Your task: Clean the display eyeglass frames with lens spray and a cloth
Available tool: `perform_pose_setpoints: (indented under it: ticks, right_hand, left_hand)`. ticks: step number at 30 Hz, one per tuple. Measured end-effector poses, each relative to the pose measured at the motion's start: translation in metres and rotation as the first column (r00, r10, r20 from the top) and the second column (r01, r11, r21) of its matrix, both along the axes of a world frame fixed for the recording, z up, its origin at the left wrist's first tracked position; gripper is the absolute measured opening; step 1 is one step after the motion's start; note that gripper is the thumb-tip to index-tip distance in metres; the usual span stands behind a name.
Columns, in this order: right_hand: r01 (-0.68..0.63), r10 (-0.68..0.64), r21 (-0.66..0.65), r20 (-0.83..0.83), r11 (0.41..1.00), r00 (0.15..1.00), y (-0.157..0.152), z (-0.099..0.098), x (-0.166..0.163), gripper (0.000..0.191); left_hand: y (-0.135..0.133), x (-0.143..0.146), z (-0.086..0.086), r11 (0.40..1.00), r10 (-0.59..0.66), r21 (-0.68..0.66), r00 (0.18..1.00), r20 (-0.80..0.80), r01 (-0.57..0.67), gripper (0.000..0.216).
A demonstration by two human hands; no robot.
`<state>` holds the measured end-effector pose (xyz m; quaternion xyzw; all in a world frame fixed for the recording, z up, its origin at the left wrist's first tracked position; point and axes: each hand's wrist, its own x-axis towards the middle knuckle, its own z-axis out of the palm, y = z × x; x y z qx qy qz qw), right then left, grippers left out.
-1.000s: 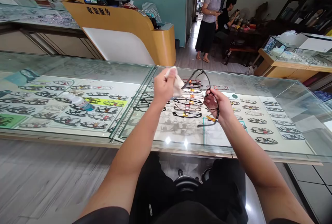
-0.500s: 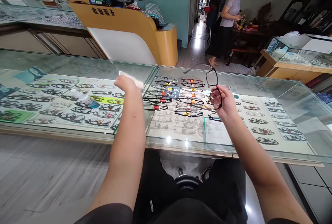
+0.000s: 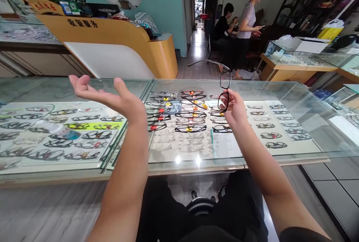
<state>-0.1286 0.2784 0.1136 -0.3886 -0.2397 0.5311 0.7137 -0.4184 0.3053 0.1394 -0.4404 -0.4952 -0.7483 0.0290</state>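
My right hand (image 3: 235, 110) is closed around a pair of dark-framed eyeglasses (image 3: 225, 80), holding them upright above the glass counter (image 3: 179, 165); one temple arm points out to the left. Over the left part of the counter, my left hand (image 3: 114, 100) is raised with its fingers stretched apart and nothing seen in it. Below that hand, to the left, a white and blue spray bottle (image 3: 60, 130) lies on its side on the glass. Between my hands, several eyeglasses (image 3: 191, 114) with red and yellow tags rest in columns on the counter top.
More eyeglasses (image 3: 270, 135) are laid out inside the counter. Beyond it stands a yellow cashier desk (image 3: 112, 29). Two people (image 3: 246, 21) are at the back right, one standing and one seated. Another glass showcase (image 3: 303, 61) is behind on the right.
My left hand has moved left and opened; the white cloth it held is no longer visible. My right hand still grips the eyeglasses. The view has turned right, bringing a seated person into sight.
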Motion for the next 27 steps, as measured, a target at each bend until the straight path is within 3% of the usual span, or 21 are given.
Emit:
perform_pose_setpoints:
  ticks: [3, 5, 8, 10, 12, 15, 18, 22, 25, 27]
  right_hand:
    - [0.042, -0.042, 0.020, 0.023, 0.999, 0.999, 0.001, -0.002, 0.000, 0.030]
    - [0.061, -0.062, 0.033, 0.046, 0.998, 0.997, 0.001, -0.004, 0.000, 0.031]
    - [0.079, -0.081, 0.028, 0.075, 0.996, 0.994, 0.001, -0.006, -0.002, 0.032]
    - [0.081, -0.082, 0.019, 0.081, 0.997, 0.993, 0.000, -0.008, -0.005, 0.033]
    - [0.074, -0.074, 0.008, 0.092, 0.997, 0.993, -0.001, -0.008, -0.008, 0.034]
    - [0.063, -0.061, -0.012, 0.125, 0.998, 0.990, -0.003, -0.010, -0.011, 0.037]
    - [0.040, -0.038, -0.011, 0.175, 0.999, 0.984, -0.003, -0.013, -0.013, 0.039]
    - [-0.025, 0.016, 0.034, 0.250, 0.999, 0.968, -0.004, -0.015, -0.016, 0.042]
    - [-0.078, 0.034, 0.123, 0.329, 0.989, 0.944, -0.007, -0.010, -0.014, 0.044]
    - [-0.024, -0.065, 0.212, 0.406, 0.977, 0.912, -0.010, -0.005, -0.009, 0.040]
  left_hand:
    - [-0.013, 0.032, -0.007, 0.954, 0.008, 0.299, 0.993, -0.121, 0.029, 0.047]
    - [-0.020, 0.051, -0.018, 0.918, -0.040, 0.367, 0.954, -0.297, 0.153, 0.041]
    - [-0.029, 0.074, -0.037, 0.896, -0.121, 0.279, 0.794, -0.596, 0.346, 0.037]
    - [-0.033, 0.085, -0.049, 0.885, -0.202, 0.162, 0.673, -0.711, 0.437, 0.039]
    - [-0.034, 0.093, -0.055, 0.867, -0.289, 0.061, 0.598, -0.748, 0.495, 0.035]
    - [-0.030, 0.097, -0.059, 0.846, -0.402, -0.062, 0.558, -0.726, 0.529, 0.024]
    - [-0.023, 0.093, -0.059, 0.857, -0.425, -0.116, 0.561, -0.711, 0.502, 0.019]
    - [-0.020, 0.083, -0.053, 0.863, -0.420, -0.075, 0.627, -0.656, 0.499, 0.020]
    - [-0.024, 0.077, -0.043, 0.858, -0.469, -0.037, 0.751, -0.465, 0.512, 0.028]
    - [-0.024, 0.073, -0.035, 0.839, -0.526, -0.003, 0.809, -0.261, 0.544, 0.035]
